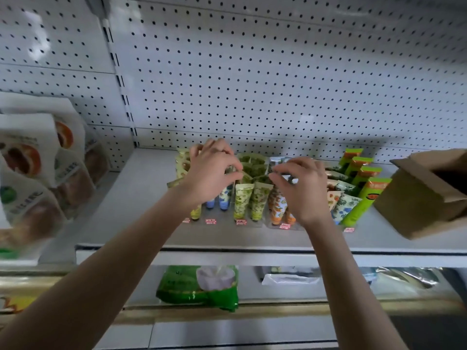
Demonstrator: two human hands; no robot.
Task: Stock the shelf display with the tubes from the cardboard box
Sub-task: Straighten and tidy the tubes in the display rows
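Left hand (214,170) and right hand (302,184) each pinched tops of green tubes (257,200) — a sideways tug could topple the crowded rows.

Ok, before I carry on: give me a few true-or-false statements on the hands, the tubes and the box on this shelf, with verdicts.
1. The cardboard box sits on the shelf, right of the tubes. True.
2. The box is sealed shut. False: its flaps stand open.
3. Both hands hang below the shelf. False: the left hand and the right hand are up over the tube rows, fingers curled at the tube tops.
4. The bright green tubes stand at the right end of the display, nearest the box. True.
5. The tubes lie in a loose heap. False: they stand in rows, with small red price tags in front.
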